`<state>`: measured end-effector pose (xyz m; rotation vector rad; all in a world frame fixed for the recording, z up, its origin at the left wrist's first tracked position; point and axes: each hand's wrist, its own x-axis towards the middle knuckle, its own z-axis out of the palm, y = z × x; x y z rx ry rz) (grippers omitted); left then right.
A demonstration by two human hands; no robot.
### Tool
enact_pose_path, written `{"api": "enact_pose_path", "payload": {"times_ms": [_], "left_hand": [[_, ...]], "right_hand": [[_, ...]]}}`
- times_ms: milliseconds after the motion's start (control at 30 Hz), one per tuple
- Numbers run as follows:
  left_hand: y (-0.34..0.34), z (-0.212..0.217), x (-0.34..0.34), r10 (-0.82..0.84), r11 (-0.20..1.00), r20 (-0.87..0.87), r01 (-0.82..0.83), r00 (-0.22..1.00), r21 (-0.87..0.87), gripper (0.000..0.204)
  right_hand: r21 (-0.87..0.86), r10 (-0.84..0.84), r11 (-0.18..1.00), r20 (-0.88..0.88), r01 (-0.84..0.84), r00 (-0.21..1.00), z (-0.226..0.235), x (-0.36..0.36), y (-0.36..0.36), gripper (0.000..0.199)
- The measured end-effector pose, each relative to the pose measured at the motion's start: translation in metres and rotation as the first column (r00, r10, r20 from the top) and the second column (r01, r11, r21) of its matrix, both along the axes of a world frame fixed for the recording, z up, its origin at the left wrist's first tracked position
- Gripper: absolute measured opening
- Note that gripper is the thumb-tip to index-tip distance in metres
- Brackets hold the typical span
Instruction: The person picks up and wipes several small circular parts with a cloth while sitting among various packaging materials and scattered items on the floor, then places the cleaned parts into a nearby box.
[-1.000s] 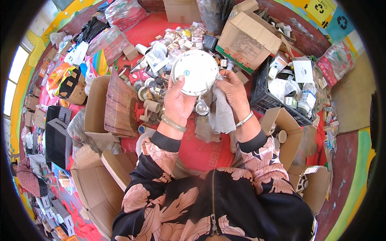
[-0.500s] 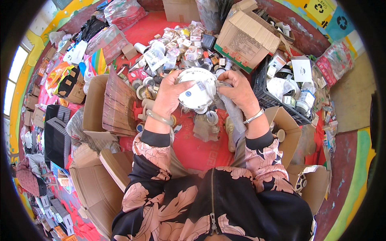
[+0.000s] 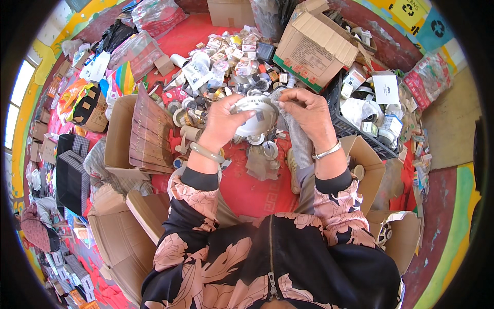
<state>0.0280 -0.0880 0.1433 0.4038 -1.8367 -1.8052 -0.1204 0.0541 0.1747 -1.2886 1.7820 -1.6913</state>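
Observation:
My left hand (image 3: pixel 222 122) grips a round white disc-shaped fixture (image 3: pixel 263 122) by its left edge, thumb across its face. It looks like a lamp part, though its exact kind does not show clearly. At its right rim, my right hand (image 3: pixel 310 114) pinches a grey cloth (image 3: pixel 299 140), which hangs down from the fingers. The cloth's upper end is against or very near the disc's edge. Below and behind the disc lies a heap of round lamp parts (image 3: pixel 193 105), small boxes (image 3: pixel 246 67) and other loose pieces on red floor covering (image 3: pixel 247 193).
Right of the heap stands a full black crate (image 3: pixel 350 123), with a large cardboard box (image 3: pixel 314 51) behind it. Open cartons flank my legs: one on the left (image 3: pixel 121 134), one on the right (image 3: pixel 368 167). A brown panel (image 3: pixel 151 131) leans in the left carton.
The disc has tilted, so its face shows as a narrower oval. My right hand has shifted slightly up and right with the cloth; my left hand still holds the disc.

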Motion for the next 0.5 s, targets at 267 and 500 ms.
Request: {"api": "enact_pose_path", "payload": {"times_ms": [267,500], "left_hand": [[0.013,0.003,-0.004,0.071,0.942,0.063,-0.046,0.995,-0.334,0.017],[0.014,0.004,0.001,-0.005,0.976,0.029,0.011,1.000,-0.219,0.016]], "right_hand": [[0.116,-0.137,0.977,-0.310,0.180,0.941,0.005,0.013,-0.006,0.015],[0.269,0.043,0.963,-0.171,0.004,0.984,0.008,0.005,-0.004,0.020]]}}
